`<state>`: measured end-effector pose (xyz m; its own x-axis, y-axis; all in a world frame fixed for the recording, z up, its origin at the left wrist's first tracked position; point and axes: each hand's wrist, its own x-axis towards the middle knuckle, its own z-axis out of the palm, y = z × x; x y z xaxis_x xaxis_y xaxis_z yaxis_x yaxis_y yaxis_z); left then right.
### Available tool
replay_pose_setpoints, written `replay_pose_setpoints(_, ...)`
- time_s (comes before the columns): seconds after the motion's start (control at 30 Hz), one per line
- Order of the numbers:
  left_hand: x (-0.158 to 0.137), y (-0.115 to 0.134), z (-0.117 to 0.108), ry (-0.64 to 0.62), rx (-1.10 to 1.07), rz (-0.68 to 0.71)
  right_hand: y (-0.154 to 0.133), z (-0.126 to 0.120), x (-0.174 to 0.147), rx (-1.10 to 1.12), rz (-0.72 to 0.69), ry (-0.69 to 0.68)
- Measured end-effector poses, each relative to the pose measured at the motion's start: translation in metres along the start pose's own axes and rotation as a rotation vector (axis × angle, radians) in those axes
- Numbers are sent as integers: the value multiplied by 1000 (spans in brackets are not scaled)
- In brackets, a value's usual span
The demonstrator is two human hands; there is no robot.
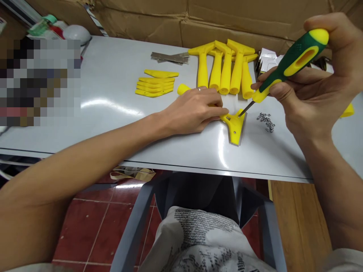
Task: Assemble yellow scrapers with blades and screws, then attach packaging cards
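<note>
A yellow scraper lies on the grey table with its head toward the right, a thin blade edge showing along that side. My left hand is closed over its handle, whose yellow end sticks out past the knuckles. In my right hand is a green and yellow screwdriver, held at a slant. Its metal tip meets the upper part of the scraper head. One screw shows lower on that head. Beside it, to the right, sits a small pile of screws.
Several yellow scraper handles stand in a group at the back. Left of them lie flat yellow strips and metal blades. Small boxes are behind my right hand. Cardboard borders the table's far edge.
</note>
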<state>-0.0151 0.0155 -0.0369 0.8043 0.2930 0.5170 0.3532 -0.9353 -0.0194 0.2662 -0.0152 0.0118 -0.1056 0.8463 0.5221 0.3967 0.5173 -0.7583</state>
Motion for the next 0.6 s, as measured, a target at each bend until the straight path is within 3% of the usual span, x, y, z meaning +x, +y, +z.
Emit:
replay_pose_setpoints(0.13, 0, 10, -3, -27, 76, -24, -5, 1, -9, -81, -23, 37)
replay_pose_setpoints(0.33, 2, 34, -9, -60, 143, -107, -24, 12, -23, -172, -192, 272)
replay_pose_setpoints(0.47, 1, 45, -10, -29, 137, -163, -28, 14, -24, -204, -177, 259)
replay_pose_setpoints(0.6, 0, 36, -7, -20, 114, -127, -16, 10, -22, -171, -250, 207)
